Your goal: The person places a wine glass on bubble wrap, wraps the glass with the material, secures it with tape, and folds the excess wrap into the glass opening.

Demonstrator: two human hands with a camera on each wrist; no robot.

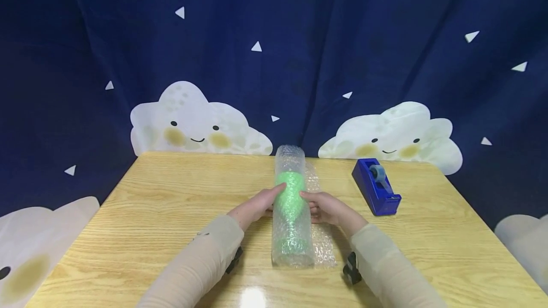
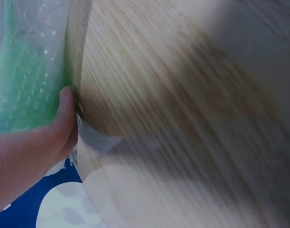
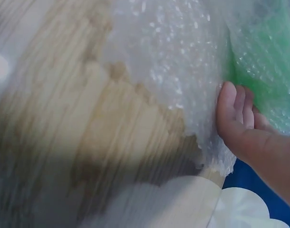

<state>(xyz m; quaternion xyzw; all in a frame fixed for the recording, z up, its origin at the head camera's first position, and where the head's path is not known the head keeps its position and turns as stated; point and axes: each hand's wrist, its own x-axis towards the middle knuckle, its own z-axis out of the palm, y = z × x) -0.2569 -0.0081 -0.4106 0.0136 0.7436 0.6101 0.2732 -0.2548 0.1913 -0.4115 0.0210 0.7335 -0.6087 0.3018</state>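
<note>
A roll of bubble wrap (image 1: 292, 246) lies lengthwise on the wooden table, wound around a green thing (image 1: 292, 198) that narrows partway along and shows blurred through the layers. My left hand (image 1: 259, 204) grips the roll's left side, thumb on top and the other fingers low against it. From the right side my right hand (image 1: 327, 206) holds it, its thumb on the upper surface and its fingers curled by the side. A loose flap of bubble wrap (image 1: 324, 248) spreads flat to the right, passing below my right hand. In the right wrist view this flap (image 3: 159, 52) has a ragged edge.
A blue tape dispenser (image 1: 376, 189) with a roll of clear tape (image 1: 377, 173) stands right of the hands. The wooden table (image 1: 192, 179) ends at a dark blue curtain (image 1: 274, 75) printed with clouds and white triangles.
</note>
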